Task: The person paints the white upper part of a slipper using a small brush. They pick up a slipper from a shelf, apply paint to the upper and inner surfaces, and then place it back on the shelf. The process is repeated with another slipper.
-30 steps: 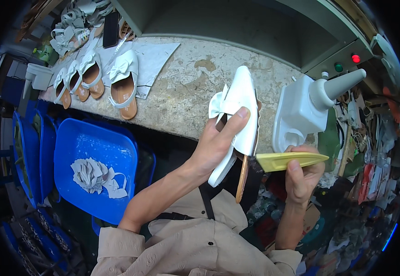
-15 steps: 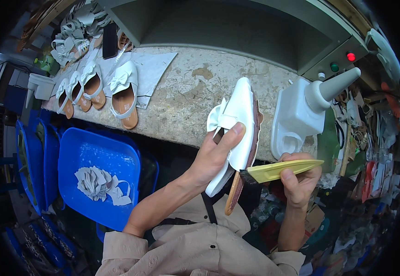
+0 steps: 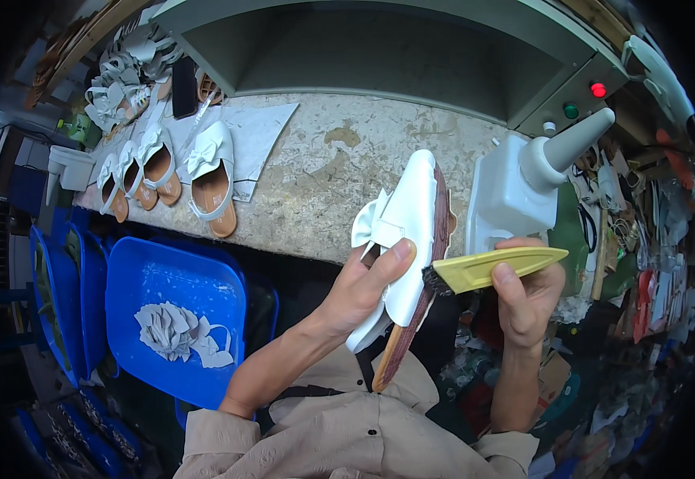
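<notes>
A white shoe [image 3: 408, 231] with a bow is held on its side in my left hand [image 3: 361, 289], thumb across the upper and fingers behind it. Its brown underside edge faces right, and a tan heel part of the sole hangs toward my lap. My right hand [image 3: 526, 295] grips a brush [image 3: 507, 268] by its flat yellow handle. The dark bristles touch the brown sole edge near the shoe's middle. Just beyond my right hand, a white bottle [image 3: 515, 191] with a long grey cone spout stands on the worktable [image 3: 307, 172].
Several white bow sandals [image 3: 213, 180] stand at the table's left, near a dark phone [image 3: 184, 89]. A blue basin [image 3: 176, 263] below holds pale cut pieces [image 3: 173, 329]. A grey metal housing [image 3: 379, 56] with a red light [image 3: 597, 89] spans the back.
The brush has moved up along the sole edge, from near the heel end toward the shoe's middle. The shoe sits slightly lower in view, still in my left hand.
</notes>
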Action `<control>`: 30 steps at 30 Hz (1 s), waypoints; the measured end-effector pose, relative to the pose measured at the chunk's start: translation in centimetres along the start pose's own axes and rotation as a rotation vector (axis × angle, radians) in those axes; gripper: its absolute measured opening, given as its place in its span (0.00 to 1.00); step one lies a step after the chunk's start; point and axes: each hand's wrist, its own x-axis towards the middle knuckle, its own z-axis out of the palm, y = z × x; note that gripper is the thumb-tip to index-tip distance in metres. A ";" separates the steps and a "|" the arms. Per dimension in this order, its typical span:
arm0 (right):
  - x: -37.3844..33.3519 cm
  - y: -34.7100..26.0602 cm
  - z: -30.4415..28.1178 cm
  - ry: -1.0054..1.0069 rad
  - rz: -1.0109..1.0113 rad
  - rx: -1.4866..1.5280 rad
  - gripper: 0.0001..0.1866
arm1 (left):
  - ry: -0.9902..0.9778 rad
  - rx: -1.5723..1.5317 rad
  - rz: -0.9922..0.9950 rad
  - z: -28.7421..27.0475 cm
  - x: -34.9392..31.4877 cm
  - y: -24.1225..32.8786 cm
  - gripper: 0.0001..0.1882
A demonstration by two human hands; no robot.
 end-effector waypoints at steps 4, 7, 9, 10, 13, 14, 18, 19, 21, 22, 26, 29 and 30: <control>0.7 -0.5 0.4 0.069 -0.058 -0.049 0.13 | -0.011 0.062 0.043 0.1 -0.1 0.2 0.28; -0.1 -0.2 1.0 0.169 -0.279 -0.237 0.12 | 0.008 0.133 0.075 0.0 -0.3 0.5 0.28; -0.8 0.4 1.2 0.071 -0.575 -0.358 0.12 | 0.086 0.160 0.089 0.7 -0.5 0.5 0.28; -1.5 -0.2 1.7 -0.018 -0.639 -0.454 0.12 | 0.079 0.175 0.089 0.4 -0.4 0.3 0.27; -2.7 -0.6 2.9 -0.048 -0.708 -0.488 0.13 | 0.051 0.179 0.082 -0.4 -0.1 -0.1 0.26; -2.9 -0.3 2.9 -0.007 -0.692 -0.491 0.13 | 0.048 0.162 0.070 -0.6 -0.2 -0.3 0.25; -3.3 0.3 3.3 -0.063 -0.725 -0.573 0.15 | 0.040 0.108 0.058 -1.1 -0.3 -0.6 0.23; -3.6 0.5 3.6 -0.096 -0.758 -0.507 0.14 | 0.045 0.091 0.056 -0.9 -0.3 -0.5 0.23; -4.3 1.2 3.8 0.023 -0.747 -0.511 0.14 | 0.056 0.053 0.039 -1.2 -0.3 -0.7 0.24; -4.5 1.6 3.8 0.079 -0.741 -0.510 0.14 | 0.043 0.048 0.037 -1.5 -0.4 -0.8 0.24; -5.7 2.2 3.6 -0.075 -0.762 -0.393 0.16 | 0.044 0.021 0.034 -0.9 -0.3 -0.3 0.26; -6.0 2.7 3.7 0.012 -0.741 -0.427 0.14 | 0.055 -0.008 0.020 -1.5 -0.6 -0.6 0.27; -5.8 2.7 3.7 0.041 -0.724 -0.464 0.13 | 0.060 -0.019 0.025 -1.2 -0.6 -0.5 0.27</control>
